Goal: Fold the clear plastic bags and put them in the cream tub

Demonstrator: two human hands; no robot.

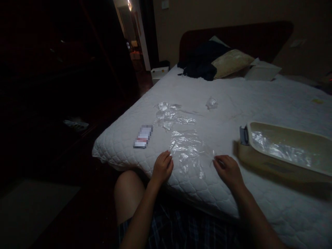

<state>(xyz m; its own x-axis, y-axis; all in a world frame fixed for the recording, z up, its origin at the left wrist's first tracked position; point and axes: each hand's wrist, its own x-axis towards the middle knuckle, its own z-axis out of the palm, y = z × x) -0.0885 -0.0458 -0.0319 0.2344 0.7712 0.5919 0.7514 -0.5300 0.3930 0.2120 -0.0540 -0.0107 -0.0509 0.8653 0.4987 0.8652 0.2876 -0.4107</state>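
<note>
While the clear plastic film [187, 147] lies spread on the bed [116, 138], I see the right hand [229, 171] with thumb and fingertips nearly together, pinching its right corner; the left hand [163, 167] curls loosely at its left edge, its grip unclear to me. I'd favour light, even outward tension. The phone [143, 137] and tub [275, 169] bound me sideways; more room stretches toward the pillow [232, 62].
</note>
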